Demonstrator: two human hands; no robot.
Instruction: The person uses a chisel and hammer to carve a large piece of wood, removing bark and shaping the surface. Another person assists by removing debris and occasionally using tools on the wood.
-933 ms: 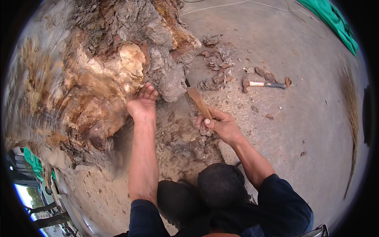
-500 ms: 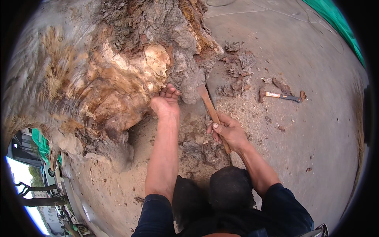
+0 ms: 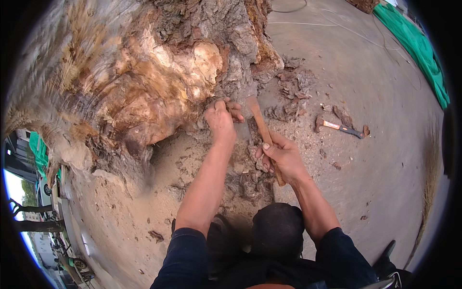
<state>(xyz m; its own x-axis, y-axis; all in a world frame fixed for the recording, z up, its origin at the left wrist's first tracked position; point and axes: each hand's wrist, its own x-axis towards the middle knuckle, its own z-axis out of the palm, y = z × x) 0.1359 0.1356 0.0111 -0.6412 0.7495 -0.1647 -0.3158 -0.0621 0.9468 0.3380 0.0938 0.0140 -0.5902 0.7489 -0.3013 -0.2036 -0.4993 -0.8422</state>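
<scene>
Left hand (image 3: 221, 123) just rolled over and swung closer to the flat chisel (image 3: 261, 121). Its fingers are loosely curled; can't tell if they're pinching anything. I've got the right hand (image 3: 285, 156) gripping the chisel, tip by the big stump's (image 3: 144, 91) bark. Guessing that left shift helps with working the edge.

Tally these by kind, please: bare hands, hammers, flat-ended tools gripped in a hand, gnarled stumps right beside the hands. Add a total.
Bare hands: 2 (left hand, right hand)
Hammer: 1
Gripped flat-ended tool: 1
Gnarled stump: 1
Total: 5
</scene>
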